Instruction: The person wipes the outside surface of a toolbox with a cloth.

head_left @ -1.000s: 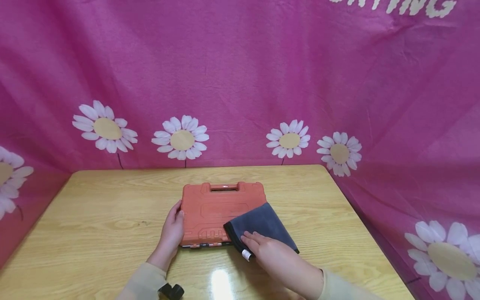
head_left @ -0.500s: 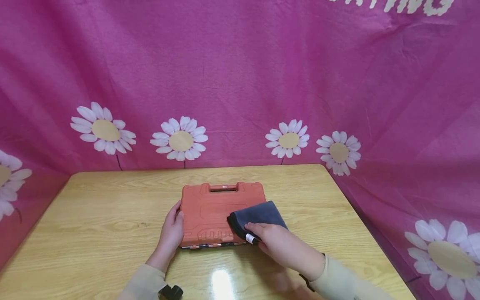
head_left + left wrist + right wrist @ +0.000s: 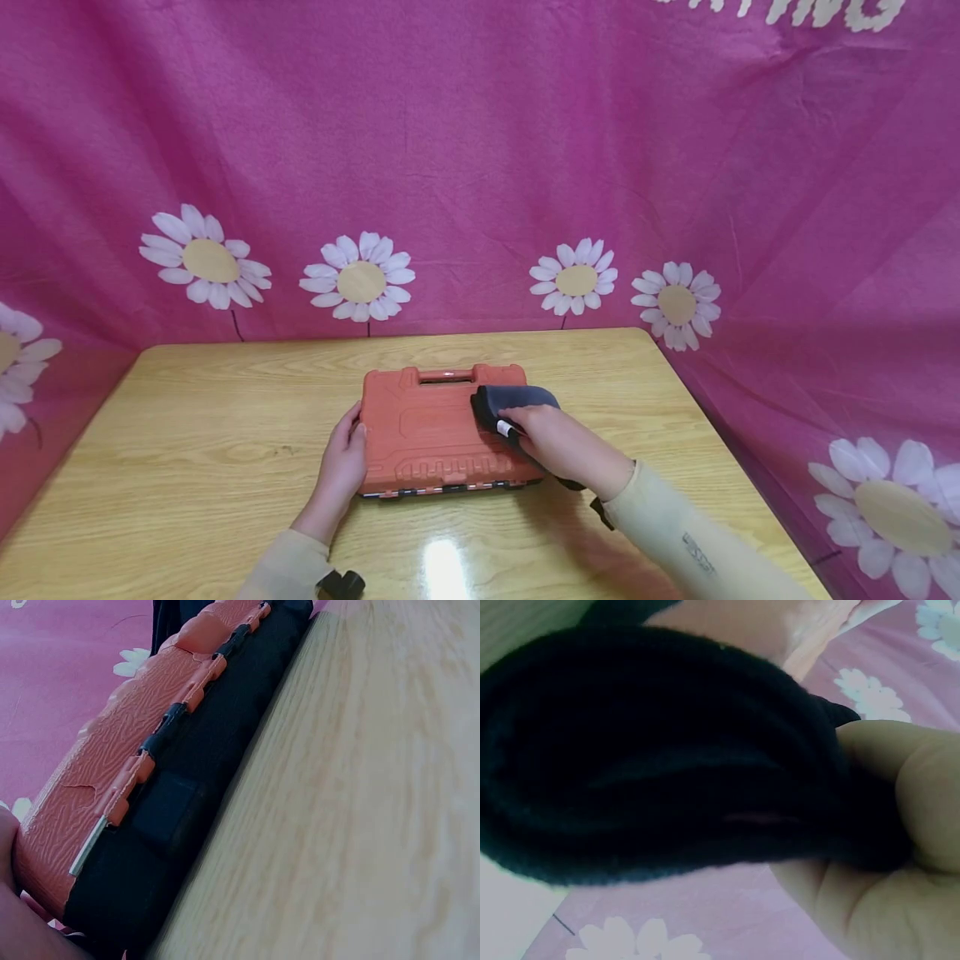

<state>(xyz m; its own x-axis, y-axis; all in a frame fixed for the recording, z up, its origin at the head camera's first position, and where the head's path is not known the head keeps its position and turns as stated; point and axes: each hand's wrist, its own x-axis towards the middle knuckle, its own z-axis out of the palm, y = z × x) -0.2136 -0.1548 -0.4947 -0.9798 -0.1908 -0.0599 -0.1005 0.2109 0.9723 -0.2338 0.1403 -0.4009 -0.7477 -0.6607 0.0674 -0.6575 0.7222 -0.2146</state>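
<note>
An orange-red plastic tool case (image 3: 420, 425) with a black lower half lies on the wooden table, handle at the far side. My left hand (image 3: 346, 457) grips its left end; in the left wrist view, part of that hand (image 3: 26, 922) shows at the case's near corner (image 3: 112, 877). My right hand (image 3: 558, 437) pinches a folded dark grey-blue cloth (image 3: 517, 396) with a black edge and a white tag, over the right part of the lid. In the right wrist view, the cloth (image 3: 652, 772) loops out from between thumb and fingers and fills much of the picture.
The wooden table (image 3: 217, 433) extends around the case on all sides. Behind and beside it hangs a pink-purple curtain (image 3: 480, 167) printed with white daisies. A small black device (image 3: 341, 584) sits at my left sleeve.
My right hand has closed its grip on the cloth and drawn it up and away over the lid, bunching it. The case's lower right corner is now uncovered. My left hand stays put.
</note>
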